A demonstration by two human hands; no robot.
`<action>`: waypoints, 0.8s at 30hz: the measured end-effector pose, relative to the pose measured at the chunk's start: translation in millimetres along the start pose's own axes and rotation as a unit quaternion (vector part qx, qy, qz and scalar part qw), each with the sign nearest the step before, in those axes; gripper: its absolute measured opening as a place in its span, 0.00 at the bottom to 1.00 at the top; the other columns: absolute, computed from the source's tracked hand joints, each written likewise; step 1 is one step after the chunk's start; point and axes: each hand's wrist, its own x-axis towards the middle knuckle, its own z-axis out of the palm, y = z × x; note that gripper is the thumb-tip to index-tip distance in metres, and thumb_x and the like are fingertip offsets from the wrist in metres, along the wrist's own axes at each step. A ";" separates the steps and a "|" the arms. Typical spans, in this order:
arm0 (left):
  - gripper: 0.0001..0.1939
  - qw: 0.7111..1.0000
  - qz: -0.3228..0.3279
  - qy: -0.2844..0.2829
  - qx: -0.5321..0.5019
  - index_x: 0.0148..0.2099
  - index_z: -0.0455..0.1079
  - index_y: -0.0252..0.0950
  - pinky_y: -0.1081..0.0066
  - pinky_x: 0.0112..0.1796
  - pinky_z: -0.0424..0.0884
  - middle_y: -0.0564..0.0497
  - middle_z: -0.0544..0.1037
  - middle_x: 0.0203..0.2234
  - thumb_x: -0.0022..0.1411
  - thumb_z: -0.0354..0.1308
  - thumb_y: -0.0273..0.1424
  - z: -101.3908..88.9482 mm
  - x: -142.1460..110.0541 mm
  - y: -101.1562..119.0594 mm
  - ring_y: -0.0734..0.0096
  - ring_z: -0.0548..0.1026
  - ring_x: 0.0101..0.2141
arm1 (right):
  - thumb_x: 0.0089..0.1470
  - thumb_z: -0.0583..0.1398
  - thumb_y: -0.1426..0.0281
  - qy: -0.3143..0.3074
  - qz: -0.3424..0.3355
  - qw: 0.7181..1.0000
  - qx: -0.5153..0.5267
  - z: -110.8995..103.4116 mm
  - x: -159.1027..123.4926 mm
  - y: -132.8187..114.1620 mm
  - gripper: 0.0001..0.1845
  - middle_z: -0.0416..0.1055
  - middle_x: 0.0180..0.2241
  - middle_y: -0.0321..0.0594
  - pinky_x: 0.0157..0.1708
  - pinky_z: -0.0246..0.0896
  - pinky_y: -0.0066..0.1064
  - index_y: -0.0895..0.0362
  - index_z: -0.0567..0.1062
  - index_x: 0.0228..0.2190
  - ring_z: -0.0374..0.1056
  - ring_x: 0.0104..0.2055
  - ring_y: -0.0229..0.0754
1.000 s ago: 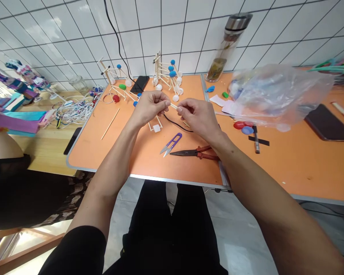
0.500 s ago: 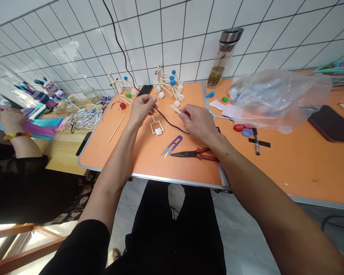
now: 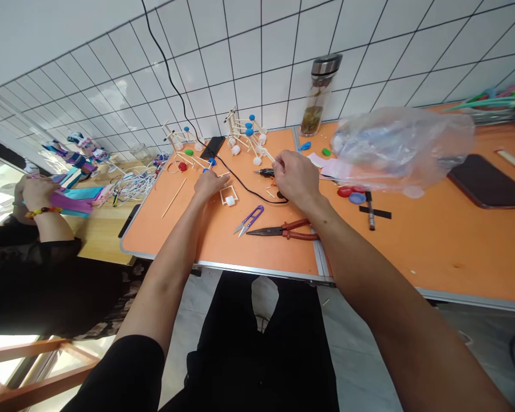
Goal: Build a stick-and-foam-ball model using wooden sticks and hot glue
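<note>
My right hand [image 3: 298, 177] is pinched on a thin wooden stick [image 3: 268, 154] that points toward the back left. Just under its fingertips lies a black corded tool [image 3: 266, 172], partly hidden by the hand; its black cable [image 3: 245, 187] curves over the table. My left hand [image 3: 210, 186] is down at the tabletop with its fingers closed, and what they hold is hidden. Beside it are a small square stick frame [image 3: 223, 198] with a white block [image 3: 230, 201] and a blue ball [image 3: 212, 162].
Purple snips [image 3: 249, 220] and red-handled pliers [image 3: 283, 230] lie near the front edge. Stick-and-ball models [image 3: 244, 134] stand at the back. A glass bottle [image 3: 315, 106], plastic bag [image 3: 399, 149] and phone [image 3: 489, 180] are rightward. Another person's hands [image 3: 36, 194] work at left.
My left hand has let go of the black cable and dropped to the table beside the stick frame. The black tool now shows by my right hand, which still holds the stick.
</note>
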 end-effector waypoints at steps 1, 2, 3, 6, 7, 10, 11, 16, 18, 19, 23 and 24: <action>0.22 1.000 -0.006 -0.006 0.021 0.33 0.74 0.38 0.61 0.42 0.72 0.38 0.84 0.35 0.67 0.64 0.52 -0.1 -0.3 2.5 0.45 0.83 0.47 | 0.70 0.58 0.72 -0.001 0.004 1.000 -0.002 0.6 0.6 1.3 0.10 0.83 0.47 0.51 0.36 0.52 0.39 0.55 0.81 0.45 0.75 0.47 0.58; 0.23 0.999 -0.011 -0.010 0.045 0.34 0.75 0.38 0.60 0.43 0.72 0.37 0.85 0.36 0.67 0.63 0.54 -0.1 -0.6 4.9 0.44 0.84 0.48 | 0.70 0.58 0.72 -0.003 0.006 1.000 -0.004 1.3 0.9 2.1 0.11 0.83 0.47 0.52 0.37 0.54 0.39 0.55 0.81 0.45 0.74 0.48 0.58; 0.24 0.998 -0.018 -0.012 0.066 0.35 0.75 0.38 0.59 0.44 0.73 0.36 0.86 0.39 0.67 0.62 0.55 -0.1 -1.1 7.2 0.42 0.84 0.49 | 0.70 0.57 0.71 -0.005 0.008 1.000 -0.007 1.9 1.0 2.5 0.11 0.83 0.47 0.52 0.38 0.55 0.39 0.55 0.81 0.45 0.74 0.48 0.58; 0.25 0.994 -0.033 -0.015 0.098 0.37 0.77 0.38 0.56 0.47 0.73 0.33 0.86 0.46 0.67 0.60 0.56 1.0 -2.9 12.4 0.39 0.84 0.53 | 0.71 0.57 0.71 -0.010 0.008 1.000 -0.015 3.2 0.7 2.4 0.11 0.83 0.47 0.53 0.38 0.56 0.40 0.55 0.81 0.44 0.74 0.47 0.59; 0.24 0.994 -0.034 -0.012 0.102 0.38 0.77 0.37 0.56 0.47 0.73 0.33 0.86 0.47 0.66 0.61 0.54 1.5 -3.4 13.4 0.38 0.84 0.53 | 0.70 0.57 0.71 -0.013 0.009 1.000 -0.018 3.6 0.6 2.3 0.11 0.83 0.47 0.54 0.38 0.57 0.40 0.55 0.81 0.44 0.74 0.47 0.59; 0.19 0.995 -0.029 -0.011 0.098 0.38 0.78 0.38 0.56 0.47 0.73 0.33 0.87 0.47 0.64 0.63 0.50 1.9 -3.3 13.1 0.38 0.84 0.53 | 0.70 0.57 0.70 -0.018 0.008 1.000 -0.022 5.2 0.1 3.0 0.11 0.83 0.47 0.54 0.39 0.57 0.41 0.55 0.81 0.44 0.75 0.48 0.60; 0.19 0.995 -0.027 -0.014 0.095 0.37 0.77 0.38 0.56 0.47 0.73 0.33 0.87 0.46 0.64 0.63 0.49 1.5 -3.0 11.9 0.38 0.84 0.53 | 0.70 0.57 0.71 -0.019 0.006 1.000 -0.024 6.1 0.1 3.7 0.11 0.84 0.47 0.54 0.39 0.58 0.41 0.55 0.81 0.44 0.76 0.48 0.60; 0.18 0.998 0.006 0.055 0.031 0.33 0.75 0.39 0.56 0.45 0.72 0.37 0.86 0.42 0.66 0.64 0.47 -0.1 -5.1 3.3 0.43 0.83 0.49 | 0.69 0.59 0.70 -0.017 0.005 1.000 -0.004 13.5 0.0 6.8 0.09 0.85 0.42 0.52 0.40 0.60 0.41 0.55 0.81 0.42 0.77 0.45 0.60; 0.12 0.989 0.069 0.106 -0.083 0.35 0.77 0.39 0.62 0.42 0.72 0.43 0.85 0.38 0.66 0.66 0.42 3.5 -10.3 3.7 0.53 0.82 0.43 | 0.67 0.60 0.70 -0.016 0.013 0.999 0.048 16.6 -0.7 5.8 0.07 0.85 0.40 0.48 0.40 0.61 0.41 0.54 0.80 0.39 0.78 0.44 0.57; 0.11 0.975 0.113 0.098 -0.163 0.36 0.78 0.38 0.65 0.40 0.71 0.45 0.84 0.35 0.65 0.67 0.39 6.4 -14.0 5.5 0.60 0.80 0.39 | 0.67 0.61 0.70 -0.017 0.017 0.996 0.087 17.9 -1.5 4.4 0.06 0.85 0.38 0.46 0.40 0.63 0.40 0.53 0.79 0.37 0.78 0.42 0.55; 0.17 0.866 0.176 -0.057 -0.465 0.45 0.83 0.36 0.72 0.29 0.68 0.49 0.85 0.34 0.58 0.75 0.41 19.2 -31.7 21.4 0.73 0.75 0.28 | 0.66 0.62 0.69 -0.047 0.035 0.966 0.250 20.7 -7.0 -4.9 0.06 0.84 0.33 0.39 0.35 0.66 0.35 0.53 0.77 0.35 0.77 0.31 0.44; 0.20 0.844 0.183 -0.081 -0.497 0.46 0.84 0.36 0.73 0.28 0.67 0.49 0.85 0.34 0.55 0.77 0.42 21.5 -35.7 25.7 0.74 0.74 0.27 | 0.66 0.62 0.68 -0.060 0.041 0.958 0.276 21.2 -8.5 -7.2 0.06 0.83 0.32 0.38 0.33 0.66 0.34 0.53 0.77 0.35 0.76 0.29 0.42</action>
